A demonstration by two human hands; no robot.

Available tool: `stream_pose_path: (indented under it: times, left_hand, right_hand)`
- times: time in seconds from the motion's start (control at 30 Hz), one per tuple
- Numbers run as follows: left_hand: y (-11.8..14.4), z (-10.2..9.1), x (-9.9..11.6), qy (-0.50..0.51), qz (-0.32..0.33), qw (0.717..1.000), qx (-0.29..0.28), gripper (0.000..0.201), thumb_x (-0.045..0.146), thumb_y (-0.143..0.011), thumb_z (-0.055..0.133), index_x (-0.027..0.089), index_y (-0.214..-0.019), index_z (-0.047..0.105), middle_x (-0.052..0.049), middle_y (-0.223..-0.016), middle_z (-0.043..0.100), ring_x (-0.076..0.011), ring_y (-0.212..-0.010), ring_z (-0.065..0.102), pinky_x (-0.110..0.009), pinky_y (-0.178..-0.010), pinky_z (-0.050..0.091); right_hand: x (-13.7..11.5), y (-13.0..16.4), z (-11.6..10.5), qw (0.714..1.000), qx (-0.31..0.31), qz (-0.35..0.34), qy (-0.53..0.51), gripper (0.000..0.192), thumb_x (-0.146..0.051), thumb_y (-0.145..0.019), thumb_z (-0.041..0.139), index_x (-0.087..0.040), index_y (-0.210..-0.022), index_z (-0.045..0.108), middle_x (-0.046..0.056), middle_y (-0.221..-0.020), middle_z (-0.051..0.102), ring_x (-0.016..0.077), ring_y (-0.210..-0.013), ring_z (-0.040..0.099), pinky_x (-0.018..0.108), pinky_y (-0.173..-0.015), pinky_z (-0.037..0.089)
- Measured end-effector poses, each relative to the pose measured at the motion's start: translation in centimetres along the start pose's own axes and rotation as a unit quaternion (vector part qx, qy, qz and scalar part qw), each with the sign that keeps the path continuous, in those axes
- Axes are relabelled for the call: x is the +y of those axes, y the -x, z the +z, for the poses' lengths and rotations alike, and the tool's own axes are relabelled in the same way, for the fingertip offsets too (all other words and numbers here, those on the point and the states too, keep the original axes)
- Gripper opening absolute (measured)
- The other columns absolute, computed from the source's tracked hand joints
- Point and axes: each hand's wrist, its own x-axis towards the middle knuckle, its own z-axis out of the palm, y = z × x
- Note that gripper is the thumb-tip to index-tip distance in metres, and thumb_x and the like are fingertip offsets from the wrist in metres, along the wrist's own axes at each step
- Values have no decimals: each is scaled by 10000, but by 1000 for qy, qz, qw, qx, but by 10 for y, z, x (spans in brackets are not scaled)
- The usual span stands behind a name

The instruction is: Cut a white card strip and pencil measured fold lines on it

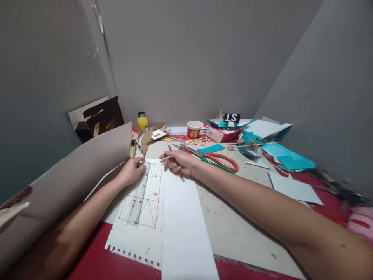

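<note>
The right hand (178, 160) has its grip closed around a slim red pencil (181, 176), its glossy shaft slanting between curled fingers. With that hand as the clock's centre, the left hand (133, 170) sits at nine o'clock, fingers bent over the upper end of a clear plastic ruler (137, 206); I cannot tell whether that grip pinches the ruler or only presses it. The ruler lies at eight o'clock, flat on a white drawing sheet (131, 243) inked with rectangles and triangles, its near edge ragged with torn square notches. A smooth, plain white strip (186, 229) overlaps the sheet at six o'clock.

Under these, a stained, matt grey board (233, 225) spreads toward four o'clock over the red counter (87, 252). Scissors (218, 158) with dark metal blades and looped orange and green handles lie at three o'clock. Thin wooden sticks (192, 141) and a round, red-and-white paper cup (194, 130) are near one o'clock, crinkled teal sheeting (294, 154) well apart at three. A rounded yellow bottle (142, 122) stands between ten and eleven, a torn black carton (106, 121) at ten, and a curved cardboard panel (84, 175) at nine.
</note>
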Motion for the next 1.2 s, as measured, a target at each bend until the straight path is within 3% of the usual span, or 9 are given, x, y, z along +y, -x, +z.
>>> stream_pose_path:
  times: [0.5, 0.67, 0.77, 0.93, 1.07, 1.13, 1.2]
  left_hand:
    - [-2, 6, -11, 17, -12, 999, -28, 358, 355, -918, 606, 173, -1224, 581, -84, -1228, 610, -252, -1021, 631, -451, -842, 547]
    - [-1, 9, -13, 20, -4, 999, -33, 357, 353, -918, 606, 173, -1225, 580, -86, -1229, 610, -250, -1021, 631, -450, -841, 547]
    - [0, 10, -12, 16, -4, 999, -42, 354, 351, -919, 605, 174, -1224, 580, -87, -1227, 611, -246, -1017, 632, -449, -840, 548]
    - [-1, 9, -13, -1, 0, 999, -35, 350, 353, -918, 605, 175, -1219, 585, -85, -1236, 608, -252, -1030, 627, -453, -850, 544]
    - [1, 7, -15, -8, 15, 1000, -21, 349, 356, -918, 605, 176, -1216, 588, -82, -1236, 608, -256, -1033, 626, -454, -853, 543]
    - [3, 6, -15, -3, 27, 1000, -15, 343, 354, -920, 602, 179, -1214, 589, -83, -1236, 609, -253, -1030, 627, -451, -852, 544]
    - [5, 5, -16, 5, 38, 999, -5, 330, 349, -925, 594, 188, -1214, 590, -87, -1245, 606, -243, -1029, 626, -446, -855, 543]
  right_hand:
    - [11, 3, 6, 997, -2, -51, 63, 177, -208, -971, 437, -141, -866, 563, -10, -558, 551, 20, -329, 261, 118, -310, 142]
    - [-3, 18, 29, 985, 5, -106, 134, 110, -230, -912, 526, -145, -942, 588, 9, -615, 605, 25, -343, 296, 131, -324, 145]
    - [-21, 32, 55, 975, -16, -135, 177, 233, -260, -863, 589, -151, -1069, 594, -3, -612, 612, 29, -348, 285, 147, -336, 138]
    - [-47, 56, 122, 912, -76, -245, 320, 538, -296, -832, 617, -153, -1334, 486, -19, -613, 625, 55, -371, 334, 181, -359, 219]
    - [-53, 51, 171, 831, -120, -334, 429, 692, -192, -828, 618, -187, -1471, 363, -28, -593, 642, 100, -444, 448, 205, -431, 363]
    - [-53, 39, 187, 804, -142, -357, 455, 660, -188, -836, 630, -173, -1455, 400, -20, -557, 640, 120, -462, 485, 212, -433, 367]
    - [-52, 25, 197, 785, -161, -364, 475, 491, -221, -868, 621, -169, -1344, 512, -9, -579, 650, 107, -433, 474, 209, -408, 338]
